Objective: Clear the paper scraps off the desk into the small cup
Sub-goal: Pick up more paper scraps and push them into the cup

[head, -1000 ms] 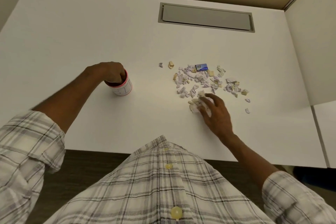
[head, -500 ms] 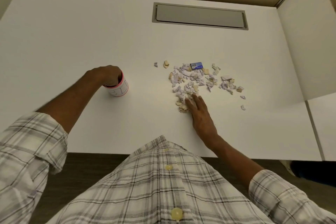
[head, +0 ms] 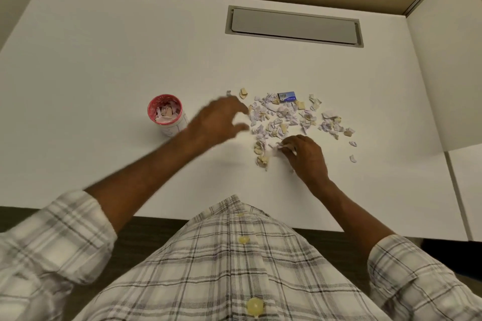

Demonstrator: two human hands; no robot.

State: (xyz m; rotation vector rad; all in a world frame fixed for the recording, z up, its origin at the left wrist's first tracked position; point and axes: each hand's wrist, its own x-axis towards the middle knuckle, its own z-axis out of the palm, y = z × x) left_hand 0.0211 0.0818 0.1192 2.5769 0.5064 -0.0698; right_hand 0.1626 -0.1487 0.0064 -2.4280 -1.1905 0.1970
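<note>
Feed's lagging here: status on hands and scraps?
Left hand open, between cup and scraps. Right hand pinching scraps. Cup part full. Blue packet sits among scraps.

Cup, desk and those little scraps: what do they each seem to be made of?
The cup looks like paper or thin card: matte white wall with drawn lines, pink rim; plastic is possible. The desk seems laminate: smooth, even white, no grain. The scraps are paper: torn edges, crumpled, pale lilac and tan.
</note>
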